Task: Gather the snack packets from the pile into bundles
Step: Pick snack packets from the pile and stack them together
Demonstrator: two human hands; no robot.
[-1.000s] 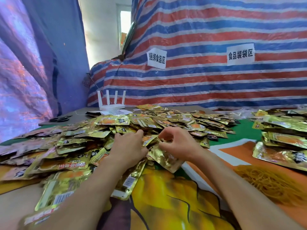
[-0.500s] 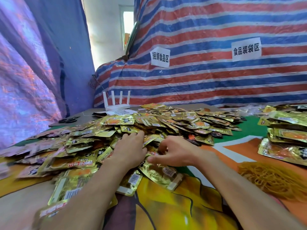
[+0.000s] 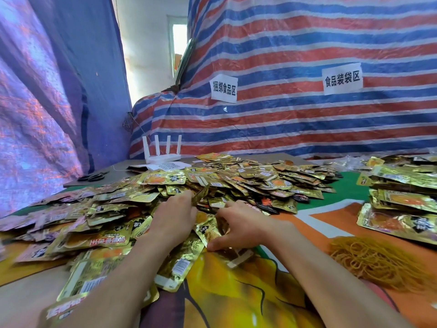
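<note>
Left hand (image 3: 175, 216) advanced, pinching an upended packet (image 3: 201, 194); right hand (image 3: 241, 224) grips a nearer packet (image 3: 208, 231).

Bare forearms (image 3: 132, 268), left hand (image 3: 173, 218), right hand (image 3: 243, 227)

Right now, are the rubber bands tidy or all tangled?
Tangled: the rubber bands lie in one loose, jumbled heap.

Gold foil snack packets (image 3: 236, 183), red-blue-white striped tarp (image 3: 307, 119), orange rubber bands (image 3: 378, 259).
</note>
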